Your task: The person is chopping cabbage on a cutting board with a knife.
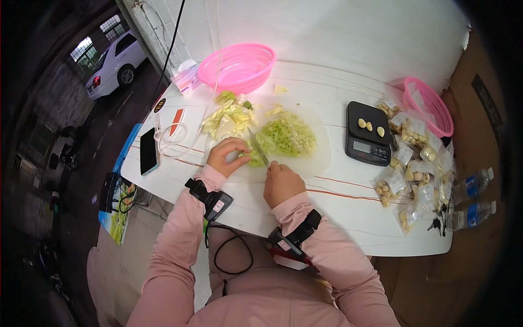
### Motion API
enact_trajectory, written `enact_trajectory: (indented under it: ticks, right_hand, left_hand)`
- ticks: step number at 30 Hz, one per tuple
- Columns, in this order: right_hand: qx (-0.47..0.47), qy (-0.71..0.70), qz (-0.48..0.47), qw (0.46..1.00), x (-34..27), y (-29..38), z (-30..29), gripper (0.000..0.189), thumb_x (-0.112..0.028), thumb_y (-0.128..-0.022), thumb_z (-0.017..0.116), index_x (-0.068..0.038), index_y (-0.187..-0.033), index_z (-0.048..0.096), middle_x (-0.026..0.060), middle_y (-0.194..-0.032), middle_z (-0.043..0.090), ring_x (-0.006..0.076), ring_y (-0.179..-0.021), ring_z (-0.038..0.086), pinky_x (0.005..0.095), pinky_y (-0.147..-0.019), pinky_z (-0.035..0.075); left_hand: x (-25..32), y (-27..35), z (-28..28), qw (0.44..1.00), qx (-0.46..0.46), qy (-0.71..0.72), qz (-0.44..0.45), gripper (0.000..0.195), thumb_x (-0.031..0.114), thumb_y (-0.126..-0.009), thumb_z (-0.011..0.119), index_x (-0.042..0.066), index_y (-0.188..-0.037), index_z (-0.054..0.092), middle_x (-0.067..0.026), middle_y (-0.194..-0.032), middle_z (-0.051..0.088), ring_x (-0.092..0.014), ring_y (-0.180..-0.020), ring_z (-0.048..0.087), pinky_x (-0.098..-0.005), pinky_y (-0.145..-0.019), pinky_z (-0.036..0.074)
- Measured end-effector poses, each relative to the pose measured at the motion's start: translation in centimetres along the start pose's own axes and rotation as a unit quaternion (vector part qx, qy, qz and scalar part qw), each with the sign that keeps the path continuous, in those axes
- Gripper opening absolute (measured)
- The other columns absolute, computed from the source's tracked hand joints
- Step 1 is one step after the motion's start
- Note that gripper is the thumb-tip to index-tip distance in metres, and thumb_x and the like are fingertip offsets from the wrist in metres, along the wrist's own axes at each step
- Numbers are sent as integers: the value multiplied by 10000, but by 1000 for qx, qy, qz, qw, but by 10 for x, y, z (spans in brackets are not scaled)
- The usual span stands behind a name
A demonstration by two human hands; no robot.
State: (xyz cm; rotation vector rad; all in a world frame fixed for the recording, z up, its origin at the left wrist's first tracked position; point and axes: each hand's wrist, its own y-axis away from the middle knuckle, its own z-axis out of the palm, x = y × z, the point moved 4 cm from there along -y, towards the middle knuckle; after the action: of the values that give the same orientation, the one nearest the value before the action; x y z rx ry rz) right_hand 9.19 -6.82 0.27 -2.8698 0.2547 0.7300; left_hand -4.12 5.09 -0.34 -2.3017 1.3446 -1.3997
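My right hand is closed around the handle of a kitchen knife, whose blade points away and to the left over a translucent cutting board. My left hand is curved at the left side of the blade, its fingertips on pale green leafy vegetable pieces. Chopped leafy vegetable lies in a heap right of the knife. Beyond my left hand are uncut yellowish leaves, with a garlic bulb at their far edge.
A pink plastic basket and a tissue box stand at the back. A phone and white cable lie left. On the right are a black digital scale bearing garlic cloves, bagged garlic, another pink basket and plastic bottles.
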Motion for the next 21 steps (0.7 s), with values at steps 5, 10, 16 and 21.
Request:
enact_trajectory:
  ticks: [5, 10, 16, 21]
  right_hand:
    - [40, -23, -24, 999, -5, 3, -9, 142, -113, -827, 518, -8, -922, 507, 147, -819, 602, 323, -679, 635, 400, -577, 513]
    - [43, -23, -46, 998, -8, 6, -9, 144, -111, -831, 511, -3, -927, 512, 159, -788, 601, 333, -661, 631, 403, -572, 512]
    - [-17, -35, -38, 998, 0, -2, -1, 147, -79, -799, 521, 14, -912, 537, 186, -815, 618, 348, -713, 634, 408, -622, 517]
    - [-64, -11, -26, 998, -2, -9, 3, 168, -76, -787, 527, 27, -919, 548, 192, -824, 620, 349, -733, 638, 401, -642, 522]
  left_hand:
    - [-1, -1, 0, 1000, 9, 7, 4, 196, 13, -690, 729, 25, -849, 615, -83, -887, 611, -213, -855, 584, -297, -770, 456]
    - [-7, 1, 1, 999, -27, 29, -30, 218, -62, -713, 684, -3, -892, 575, -84, -936, 568, -185, -904, 544, -286, -833, 426]
    - [-5, -1, 1, 999, -6, 21, -26, 194, -2, -684, 715, 3, -836, 595, -74, -861, 599, -201, -813, 573, -286, -746, 450]
    - [-2, -3, 1, 999, -22, 22, -39, 185, -4, -681, 717, 2, -824, 599, -78, -855, 607, -198, -812, 581, -287, -745, 456]
